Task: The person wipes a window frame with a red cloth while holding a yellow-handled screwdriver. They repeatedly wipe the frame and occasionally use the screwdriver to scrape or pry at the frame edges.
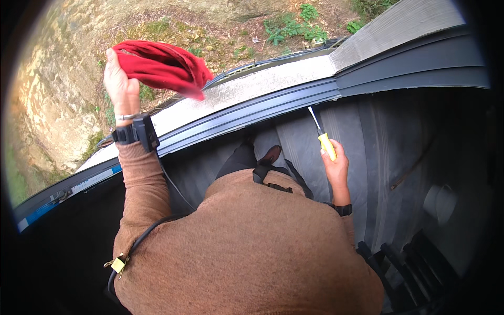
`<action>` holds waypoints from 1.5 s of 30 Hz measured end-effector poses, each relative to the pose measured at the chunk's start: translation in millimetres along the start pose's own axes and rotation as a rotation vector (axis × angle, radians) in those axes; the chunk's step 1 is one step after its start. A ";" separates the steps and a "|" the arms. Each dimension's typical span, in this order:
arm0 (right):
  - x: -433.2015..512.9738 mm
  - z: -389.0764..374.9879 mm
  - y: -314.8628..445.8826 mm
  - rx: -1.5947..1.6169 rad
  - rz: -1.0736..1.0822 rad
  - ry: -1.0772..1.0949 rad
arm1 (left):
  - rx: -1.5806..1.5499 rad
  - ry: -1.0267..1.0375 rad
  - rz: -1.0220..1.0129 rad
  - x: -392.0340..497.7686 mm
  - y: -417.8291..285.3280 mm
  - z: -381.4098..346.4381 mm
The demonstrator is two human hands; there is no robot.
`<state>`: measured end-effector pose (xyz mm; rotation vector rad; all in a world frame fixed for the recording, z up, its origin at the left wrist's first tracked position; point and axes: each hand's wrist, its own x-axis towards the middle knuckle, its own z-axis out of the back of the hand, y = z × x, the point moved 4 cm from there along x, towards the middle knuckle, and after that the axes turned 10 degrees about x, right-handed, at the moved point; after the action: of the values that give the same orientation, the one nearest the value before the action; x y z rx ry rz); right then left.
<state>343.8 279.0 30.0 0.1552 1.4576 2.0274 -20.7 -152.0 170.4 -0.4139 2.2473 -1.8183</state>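
My left hand (120, 84) grips one end of a bunched red cloth (161, 67), held out past the window frame over the ground outside. The cloth's far end looks slightly blurred. In my right hand (336, 165) is a screwdriver with a yellow handle (327, 146), gripped inside the room. Its bare metal shaft (314, 118) points up towards the dark metal window frame (252, 106), the tip appearing close to the frame's inner edge. Whether the tip touches the frame, I cannot tell.
A pale outer sill (252, 84) runs beyond the frame, with cables (271, 61) along its far side. Outside lie a rocky slope (55, 98) and green plants (291, 29). On the right stand a white bucket-like container (440, 202) and a dark slatted chair-like object (409, 264).
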 end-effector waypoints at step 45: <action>93.5 -43.0 92.4 0.270 0.575 0.272 | -0.217 1.250 0.089 -249.8 9.2 -202.8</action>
<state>212.0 277.7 71.6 0.4727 2.0377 2.3509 142.7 123.4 202.6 1.1020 3.0700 -2.0432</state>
